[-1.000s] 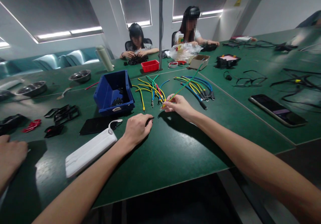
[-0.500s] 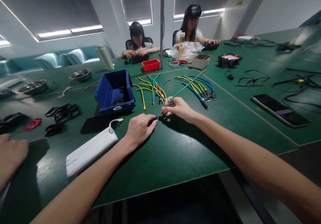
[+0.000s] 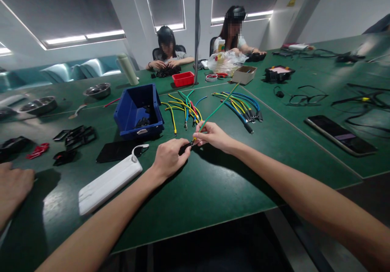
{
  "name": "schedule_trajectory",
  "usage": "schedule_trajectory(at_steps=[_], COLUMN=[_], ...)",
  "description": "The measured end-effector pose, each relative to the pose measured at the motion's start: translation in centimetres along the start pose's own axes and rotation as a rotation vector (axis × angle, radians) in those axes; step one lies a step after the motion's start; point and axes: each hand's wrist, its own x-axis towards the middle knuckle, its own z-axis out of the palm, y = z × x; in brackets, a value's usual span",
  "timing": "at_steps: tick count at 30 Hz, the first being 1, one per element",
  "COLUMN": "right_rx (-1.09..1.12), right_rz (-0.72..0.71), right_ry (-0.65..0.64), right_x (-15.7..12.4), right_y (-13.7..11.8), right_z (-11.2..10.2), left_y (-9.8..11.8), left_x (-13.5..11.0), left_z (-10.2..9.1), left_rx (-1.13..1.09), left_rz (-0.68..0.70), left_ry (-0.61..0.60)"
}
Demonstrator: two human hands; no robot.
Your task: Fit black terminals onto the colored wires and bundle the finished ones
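Observation:
Pinched in my right hand [image 3: 213, 136] is a green-and-yellow wire [image 3: 219, 106], which slants up and away to the right. Its metal terminal end [image 3: 192, 143] points down at the fingertips of my left hand [image 3: 168, 155]. Those fingers are closed on a small black sleeve-like piece [image 3: 184, 147], mostly hidden by the thumb and knuckles. Terminal and black piece meet or nearly meet; contact is too small to tell. Just beyond the hands lie loose yellow, blue and green wires with terminals [image 3: 174, 121]. Farther right is a group of wires with black sleeved ends [image 3: 249, 126].
A blue bin [image 3: 140, 132] with black parts stands left of the wires. Nearer are a white power bank [image 3: 111, 184] and a black flat object [image 3: 111, 152]. A phone [image 3: 339, 134] lies right. Another person's hand [image 3: 15, 191] rests at left; two people sit opposite.
My right hand has moved slightly left and down, bringing the wire's terminal end to the black piece. The wire's far end has swung left. My left hand stays nearly in place.

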Motion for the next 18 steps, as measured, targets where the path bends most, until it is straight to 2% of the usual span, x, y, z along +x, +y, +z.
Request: schedule_trajectory(at_steps=[11, 18], right_rx=[0.006, 0.102], right_rz=[-0.004, 0.001], right_ry=[-0.022, -0.040], right_x=[-0.34, -0.32], right_y=[-0.22, 0.00], right_z=[0.55, 0.55], left_y=[0.06, -0.04], left_x=[-0.02, -0.02], left_z=[0.18, 0.38], left_rx=[-0.051, -0.071], left_rz=[0.037, 0.060], left_ry=[0.020, 0.016])
